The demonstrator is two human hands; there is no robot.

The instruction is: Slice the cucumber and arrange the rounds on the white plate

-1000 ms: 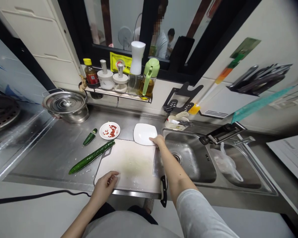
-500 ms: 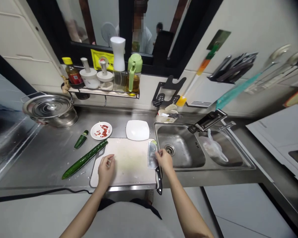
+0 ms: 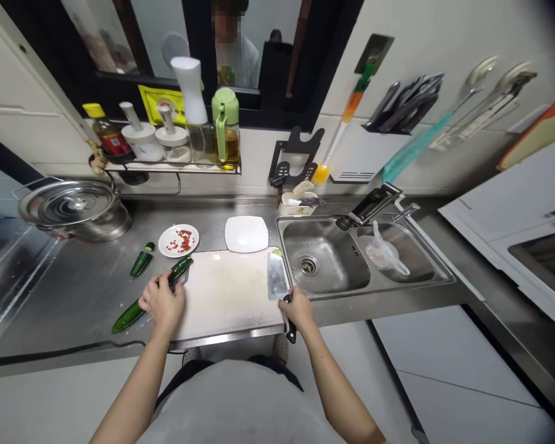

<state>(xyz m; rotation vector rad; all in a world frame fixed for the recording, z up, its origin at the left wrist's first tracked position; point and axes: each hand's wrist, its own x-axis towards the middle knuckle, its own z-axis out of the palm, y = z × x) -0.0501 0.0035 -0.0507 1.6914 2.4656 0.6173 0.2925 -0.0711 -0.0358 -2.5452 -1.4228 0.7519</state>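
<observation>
My left hand (image 3: 163,303) is over the middle of a long cucumber (image 3: 128,317), its fingers curled round it. The cucumber lies slantwise on the steel counter, its far end against the left edge of a white cutting board (image 3: 229,308). My right hand (image 3: 300,308) closes on the black handle of a broad-bladed kitchen knife (image 3: 276,280). The blade rests flat on the board's right side, pointing away from me, with a small green cucumber end (image 3: 277,253) by its tip. Left of the board lies a short cut cucumber piece (image 3: 141,263).
Behind the board stand a plate of red chopped bits (image 3: 166,245) and a white square dish (image 3: 246,234). A lidded steel pot (image 3: 104,225) is at the back left, below a rack of seasoning bottles (image 3: 198,148). On the right, a double sink (image 3: 333,271) holds a plastic bag (image 3: 386,256).
My left hand has moved left from above the board onto the cucumber. My right hand has come down from beside the blade to the knife handle. The view has shifted slightly.
</observation>
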